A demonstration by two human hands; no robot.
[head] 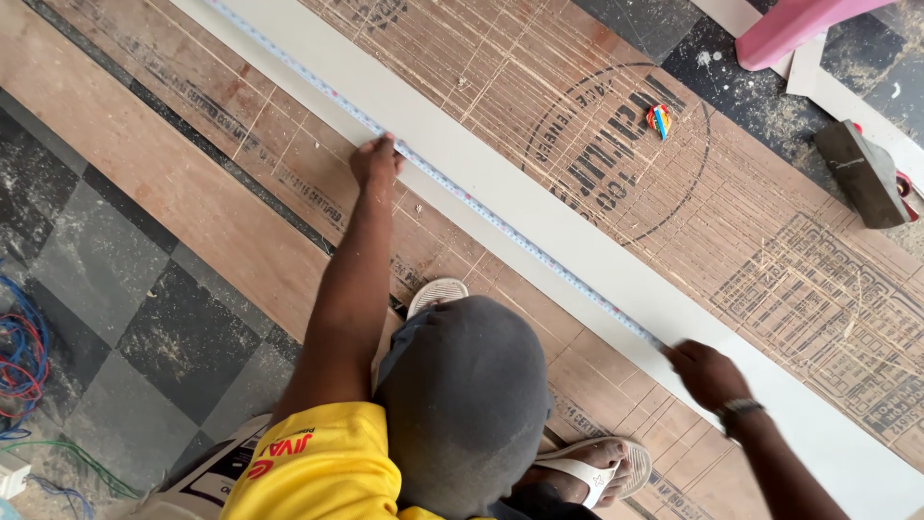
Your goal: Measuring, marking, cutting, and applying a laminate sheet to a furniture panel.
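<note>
Here, measuring tape stretched diagonally along white board strip lying on plywood sheet. Left hand pressing tape down, fingers bunched together; right hand clamped on nearer end.

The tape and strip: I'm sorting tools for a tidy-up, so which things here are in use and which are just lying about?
In use:
tape, stretched along the strip
white strip, lying on the plywood
left hand, pressing the tape
right hand, at the tape's other end

Lying about:
small coloured object
grey block
pink plastic piece
wires
</note>
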